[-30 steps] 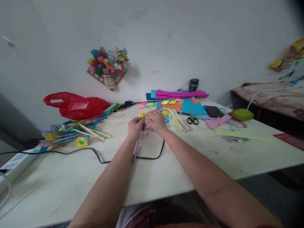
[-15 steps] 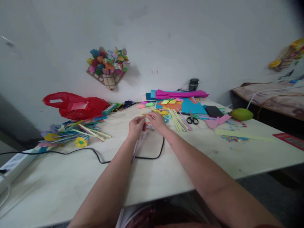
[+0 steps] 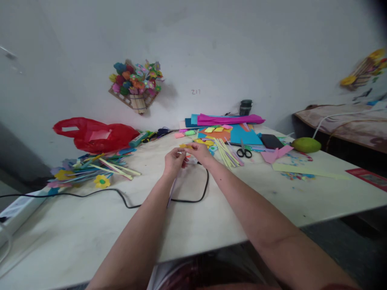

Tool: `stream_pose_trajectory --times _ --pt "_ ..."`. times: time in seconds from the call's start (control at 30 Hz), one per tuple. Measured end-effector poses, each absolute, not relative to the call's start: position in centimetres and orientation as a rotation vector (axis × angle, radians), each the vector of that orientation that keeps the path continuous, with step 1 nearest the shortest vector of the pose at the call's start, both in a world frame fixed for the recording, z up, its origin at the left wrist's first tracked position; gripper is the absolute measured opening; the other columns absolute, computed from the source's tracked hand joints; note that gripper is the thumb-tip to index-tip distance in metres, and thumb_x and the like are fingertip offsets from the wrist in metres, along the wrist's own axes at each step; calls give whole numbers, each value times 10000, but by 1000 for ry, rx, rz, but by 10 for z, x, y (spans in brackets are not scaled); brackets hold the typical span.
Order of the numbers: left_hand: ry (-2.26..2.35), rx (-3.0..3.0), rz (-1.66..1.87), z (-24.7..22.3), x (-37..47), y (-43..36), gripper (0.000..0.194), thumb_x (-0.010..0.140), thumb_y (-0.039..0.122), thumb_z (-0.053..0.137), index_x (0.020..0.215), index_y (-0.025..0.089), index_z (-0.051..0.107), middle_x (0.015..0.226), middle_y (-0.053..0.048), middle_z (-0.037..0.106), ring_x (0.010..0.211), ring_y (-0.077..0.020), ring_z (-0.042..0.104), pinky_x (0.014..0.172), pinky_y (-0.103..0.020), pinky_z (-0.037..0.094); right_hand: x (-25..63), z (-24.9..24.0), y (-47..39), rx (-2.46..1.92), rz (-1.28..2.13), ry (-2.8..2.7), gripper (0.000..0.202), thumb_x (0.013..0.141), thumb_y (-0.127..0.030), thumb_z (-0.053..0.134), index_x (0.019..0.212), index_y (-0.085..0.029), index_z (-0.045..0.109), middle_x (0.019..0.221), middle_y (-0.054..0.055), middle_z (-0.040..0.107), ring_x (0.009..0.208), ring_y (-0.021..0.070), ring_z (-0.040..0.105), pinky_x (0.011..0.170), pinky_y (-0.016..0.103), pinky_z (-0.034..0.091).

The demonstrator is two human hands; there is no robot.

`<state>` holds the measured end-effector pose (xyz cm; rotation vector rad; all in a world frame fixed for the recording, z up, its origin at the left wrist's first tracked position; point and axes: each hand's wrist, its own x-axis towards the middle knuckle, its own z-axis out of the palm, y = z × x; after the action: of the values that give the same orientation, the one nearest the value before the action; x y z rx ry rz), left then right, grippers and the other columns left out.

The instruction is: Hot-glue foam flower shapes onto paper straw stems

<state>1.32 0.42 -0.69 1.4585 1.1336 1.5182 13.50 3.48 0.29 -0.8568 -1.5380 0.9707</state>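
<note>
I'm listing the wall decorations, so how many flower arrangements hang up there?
2: one flower arrangement left of centre, above the red bag's right end; a second arrangement at the far right, cut off by the picture's edge. More may hang out of view.

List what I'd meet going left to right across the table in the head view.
White power strip, red plastic bag, left hand, right hand, black-handled scissors, dark flat case, green fruit, red-edged sheet.
</note>
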Motion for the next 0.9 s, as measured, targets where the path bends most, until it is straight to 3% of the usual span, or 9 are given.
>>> stream_pose_trajectory --times 0.37,0.63,0.77,0.9 --pt "1184 1412 1491 -2 17 -1 215 669 316 652 694 150 518 471 -4 586 316 -103 488 327 -199 368 138 -1 40 -874 1058 -1417 198 598 -323 653 658 -143 597 605 -34 568 577 98 501 602 239 393" --pt "1241 1442 1424 1 16 -3 245 655 348 674 655 147 535 469 -11 584 318 -101 492 328 -198 368 138 0 39 -965 1030 -1420 161 587 -286 627 603 -139 565 533 -53 491 524 81 437 563 231 357" --pt "1269 1436 1412 1 16 -2 254 656 361 672 635 153 527 456 -8 578 310 -98 482 323 -196 356 140 2 36 -967 1052 -1444 208 595 -339 643 609 -141 578 544 -41 508 540 89 452 546 227 357" --pt "1265 1430 1417 1 16 -2 241 679 354 646 629 163 506 433 5 557 303 -98 471 316 -196 346 145 8 31 -906 1150 -1457 330 661 -473 592 728 -154 640 703 7 605 678 128 536 572 234 392"
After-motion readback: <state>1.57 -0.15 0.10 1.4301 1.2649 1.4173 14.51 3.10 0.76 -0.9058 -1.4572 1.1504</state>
